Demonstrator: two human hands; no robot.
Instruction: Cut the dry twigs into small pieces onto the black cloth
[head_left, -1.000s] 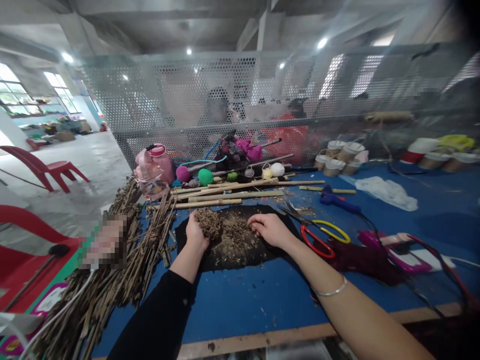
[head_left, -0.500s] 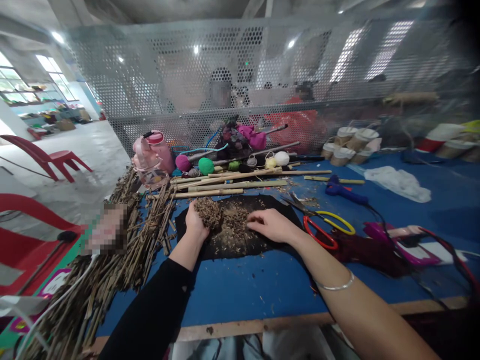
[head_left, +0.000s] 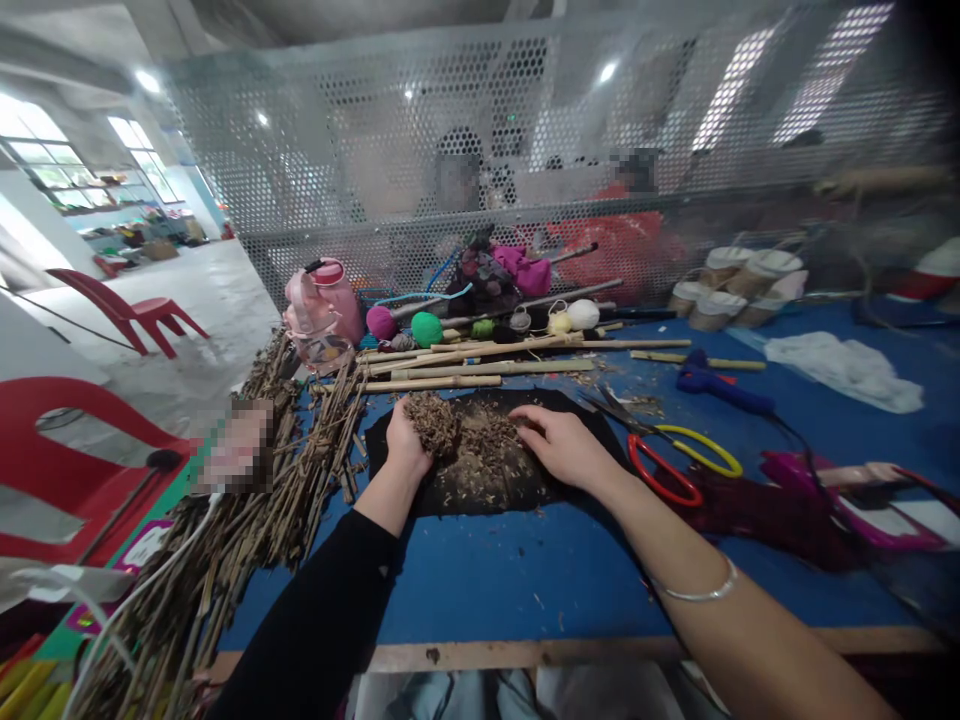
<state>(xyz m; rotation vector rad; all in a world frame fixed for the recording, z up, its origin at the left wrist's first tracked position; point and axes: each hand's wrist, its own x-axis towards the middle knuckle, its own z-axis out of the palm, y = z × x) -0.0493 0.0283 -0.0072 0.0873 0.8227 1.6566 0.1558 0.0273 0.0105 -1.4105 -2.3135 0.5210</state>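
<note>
My left hand is closed round the side of a clump of dry brown plant bits, raised at the left part of a black cloth. More loose brown bits lie scattered over the middle of that cloth. Just right of them, my right hand hovers low over the cloth, thumb and fingers apart and nothing visible between them. The palm side of my left hand is hidden behind the clump. Scissors with one red and one yellow handle lie to the right of my right hand.
Bundled dry stalks cover the table's left side. Bamboo sticks and yarn balls lie behind the cloth, beside a pink bottle. At right are a blue glue gun and paper cups. A perforated screen stands behind.
The camera has turned slightly left, so everything sits further right in view. My right hand's thumb and fingers are a little further apart. My left hand still grips the clump.
</note>
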